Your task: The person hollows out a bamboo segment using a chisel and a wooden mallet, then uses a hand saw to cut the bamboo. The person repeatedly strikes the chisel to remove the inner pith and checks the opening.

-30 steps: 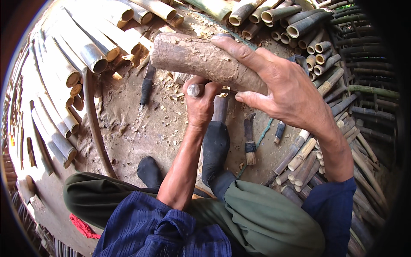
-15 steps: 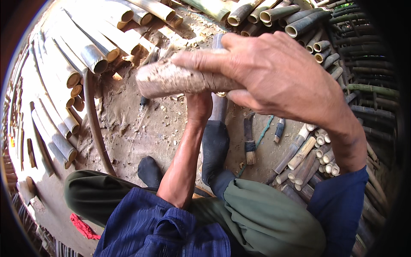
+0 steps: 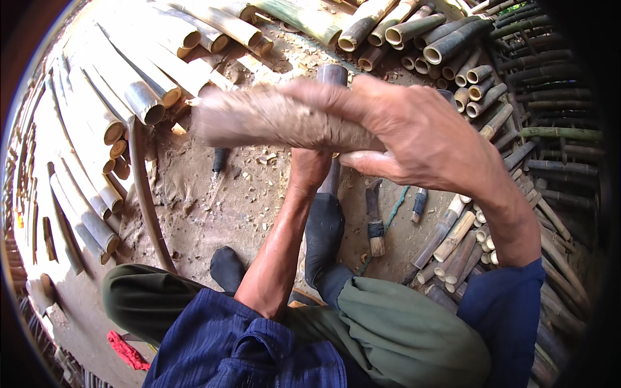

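Observation:
My right hand (image 3: 424,129) grips a thick, rough chunk of wood (image 3: 252,123), raised and blurred by motion. Its far end points left, with my fingers laid along the top and my thumb beneath. Below the wood, my left hand (image 3: 310,165) reaches up from a bare forearm; its fingers are hidden behind the wood, as is anything in them. Beside that hand a dark bamboo tube (image 3: 332,75) runs away from my sock-clad foot (image 3: 325,223), its middle covered by my hands and the wood.
To the right lie a knife with a wrapped handle (image 3: 375,220), a green cord (image 3: 396,210) and short bamboo pieces (image 3: 456,236). Stacked bamboo tubes (image 3: 145,103) stand left and far. A dark-handled tool (image 3: 220,160) and wood chips lie on the dirt floor. Red cloth (image 3: 126,351) is near left.
The wood chunk and my right hand have shifted slightly down and to the left, now blurred. My left hand has moved slightly right and down.

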Demonstrator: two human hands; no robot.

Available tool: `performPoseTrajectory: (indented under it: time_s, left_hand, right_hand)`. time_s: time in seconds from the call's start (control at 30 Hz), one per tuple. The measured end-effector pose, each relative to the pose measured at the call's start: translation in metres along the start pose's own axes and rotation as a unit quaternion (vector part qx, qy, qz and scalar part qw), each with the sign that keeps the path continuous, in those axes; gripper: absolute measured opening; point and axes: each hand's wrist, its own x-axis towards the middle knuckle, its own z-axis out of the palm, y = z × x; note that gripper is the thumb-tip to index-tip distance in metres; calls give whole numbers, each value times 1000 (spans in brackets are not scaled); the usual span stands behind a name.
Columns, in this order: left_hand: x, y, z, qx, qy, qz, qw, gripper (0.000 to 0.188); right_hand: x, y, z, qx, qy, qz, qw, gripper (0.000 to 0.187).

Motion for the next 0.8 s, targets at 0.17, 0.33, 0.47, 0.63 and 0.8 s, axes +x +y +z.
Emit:
performPoseTrajectory:
  time_s: [0.17,0.33,0.47,0.63,0.8]
  left_hand:
    - [2,20,24,-21,-65,-12,998,41]
    - [5,10,22,59,-108,18,992,45]
    - [20,-13,48,67,81,128,986,33]
    - [34,10,19,-134,113,20,984,35]
    - [16,16,51,-81,157,41,983,23]
  right_hand:
    - [-14,8,-11,-138,-46,53,988,100]
    - [-39,-4,2,63,28,80,994,103]
    - [-42,2,1,5,-37,128,991,97]
    - [-47,3,-3,77,49,140,986,99]
    - [-48,-4,16,60,33,145,987,99]
